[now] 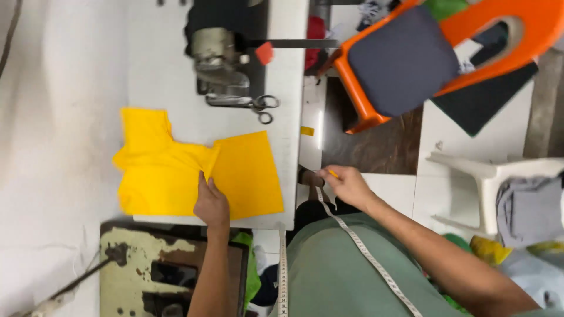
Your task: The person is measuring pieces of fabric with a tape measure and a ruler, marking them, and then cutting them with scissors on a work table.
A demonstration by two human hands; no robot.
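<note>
A bright yellow garment piece (176, 170) lies spread on the white worktable (158, 88). My left hand (210, 201) rests flat on its lower middle, fingers pressing the cloth. My right hand (346, 185) is off the table's edge, pinching a small yellow pencil-like object (332, 174). A white measuring tape (364, 252) hangs around my neck over my green shirt.
A sewing machine (220, 53) stands at the table's far side with scissors (262, 108) beside it. An orange plastic chair (429, 58) with a dark cushion is on the right, a white stool (499, 182) with grey cloth beyond. A worn metal stand (153, 270) sits at lower left.
</note>
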